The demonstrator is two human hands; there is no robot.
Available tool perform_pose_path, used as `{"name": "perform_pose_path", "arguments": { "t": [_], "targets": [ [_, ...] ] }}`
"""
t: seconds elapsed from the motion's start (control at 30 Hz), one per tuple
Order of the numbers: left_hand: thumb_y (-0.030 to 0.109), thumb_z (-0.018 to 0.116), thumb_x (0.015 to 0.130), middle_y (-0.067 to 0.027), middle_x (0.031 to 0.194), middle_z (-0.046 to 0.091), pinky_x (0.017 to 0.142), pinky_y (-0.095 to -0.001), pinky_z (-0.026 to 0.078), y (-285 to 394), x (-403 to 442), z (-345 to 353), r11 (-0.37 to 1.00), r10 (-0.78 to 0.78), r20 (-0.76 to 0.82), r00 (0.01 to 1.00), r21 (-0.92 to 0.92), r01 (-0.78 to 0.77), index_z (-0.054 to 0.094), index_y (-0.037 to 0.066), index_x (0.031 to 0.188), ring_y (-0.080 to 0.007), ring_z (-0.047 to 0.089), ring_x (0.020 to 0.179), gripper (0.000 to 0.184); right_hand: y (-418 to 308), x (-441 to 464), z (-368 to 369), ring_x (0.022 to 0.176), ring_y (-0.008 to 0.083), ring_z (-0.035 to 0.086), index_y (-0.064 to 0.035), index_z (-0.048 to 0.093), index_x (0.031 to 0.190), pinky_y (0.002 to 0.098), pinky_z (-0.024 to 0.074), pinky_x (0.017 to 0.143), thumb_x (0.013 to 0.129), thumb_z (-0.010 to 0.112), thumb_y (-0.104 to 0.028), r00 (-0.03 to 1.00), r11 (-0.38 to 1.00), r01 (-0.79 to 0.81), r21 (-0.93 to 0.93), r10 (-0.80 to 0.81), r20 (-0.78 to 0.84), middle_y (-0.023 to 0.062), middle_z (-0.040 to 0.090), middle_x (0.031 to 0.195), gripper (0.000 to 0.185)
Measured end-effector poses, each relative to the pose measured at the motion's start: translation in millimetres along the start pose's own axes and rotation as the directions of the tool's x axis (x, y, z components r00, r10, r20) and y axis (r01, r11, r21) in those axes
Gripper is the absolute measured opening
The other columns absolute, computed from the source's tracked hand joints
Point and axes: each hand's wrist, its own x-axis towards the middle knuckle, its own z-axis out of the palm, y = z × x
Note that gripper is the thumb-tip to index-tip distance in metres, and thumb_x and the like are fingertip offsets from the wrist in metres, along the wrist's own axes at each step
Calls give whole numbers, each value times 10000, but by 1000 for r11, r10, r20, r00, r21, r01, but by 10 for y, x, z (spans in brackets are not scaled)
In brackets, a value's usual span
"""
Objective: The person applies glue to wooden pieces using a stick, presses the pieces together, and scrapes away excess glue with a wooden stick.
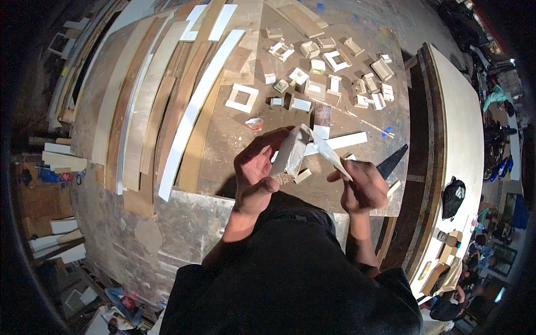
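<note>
A pale wooden block [292, 152] with a rough lower end rests against the fingers of my left hand [255, 173], whose thumb is spread below it. My right hand [362, 184] pinches the lower end of a thin, flat light-coloured piece [325, 148]. The upper end of that piece meets the top of the block. Beneath them on the brown worktable [223, 128] lie a white strip [349, 139] and a small wooden block [302, 176]. A dark pointed blade [393, 161] lies right of my right hand.
Long boards and strips [196, 117] cover the table's left side. Small wooden frames and blocks [336, 60] are scattered at the back right, with a square frame [242, 98] nearer the middle. A black cap [453, 198] lies on the right-hand table [466, 134]. People are at the lower right.
</note>
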Motion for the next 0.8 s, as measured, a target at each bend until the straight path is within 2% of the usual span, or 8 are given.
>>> {"name": "perform_pose_path", "arguments": {
  "t": [0.07,0.17,0.2,0.3,0.5,0.57,0.63,0.8],
  "targets": [
    [615,774,726,-210,1390,522,1105,-430,371,39,30,25,1000,13,26,1000,-24,-13,439,-95,1383,-306,491,1304,1024,-14,123,62,696,247,727,47,727,1046,290,586,589,833,595,94,999,998,51,29,-50,-12,187,717,856,255],
    [606,792,705,-213,1386,523,1102,-429,377,82,74,31,999,31,50,998,-39,-29,448,-89,1378,-310,494,1300,1027,-116,96,49,696,231,724,47,728,1038,283,578,591,804,612,83,996,997,71,-23,-70,49,180,715,847,264],
    [606,792,705,-213,1386,523,1102,-429,377,103,95,14,999,37,55,998,-31,-35,448,-89,1378,-310,494,1300,1027,-120,84,63,629,222,706,18,714,1052,281,551,569,918,620,-75,995,996,84,-13,-83,63,161,704,754,188],
    [609,804,680,-214,1389,519,1109,-433,369,162,68,46,999,-24,30,999,-40,26,454,-83,1374,-314,495,1297,1041,-169,63,-64,627,226,708,12,716,1026,282,548,557,917,619,-58,966,970,237,-59,-229,117,161,703,747,161],
    [590,798,702,-213,1397,512,1117,-432,360,124,55,36,999,9,59,998,-42,-6,456,-79,1374,-306,497,1300,1007,-23,92,39,633,241,709,89,692,1023,293,556,563,927,626,-82,993,996,84,-27,-86,-83,192,698,770,206],
    [577,793,718,-214,1398,511,1117,-431,359,107,49,32,999,28,68,997,-39,-25,455,-79,1375,-303,493,1307,989,-59,160,45,677,235,722,59,715,1052,291,574,565,898,583,10,993,993,115,22,-115,12,202,711,863,208],
    [578,796,714,-215,1399,510,1117,-434,360,81,45,8,999,25,58,998,-40,-23,453,-81,1376,-306,490,1310,995,-132,61,24,686,231,723,33,725,1062,291,573,582,876,614,-15,998,999,46,2,-46,38,172,716,864,223],
    [563,804,706,-219,1406,506,1119,-444,356,73,-29,-2,998,8,24,1000,-70,-6,447,-88,1375,-316,483,1317,999,-229,21,-74,648,237,717,20,715,1067,297,567,548,941,619,-117,972,979,204,-24,-199,126,195,701,794,209]
  ]
}}
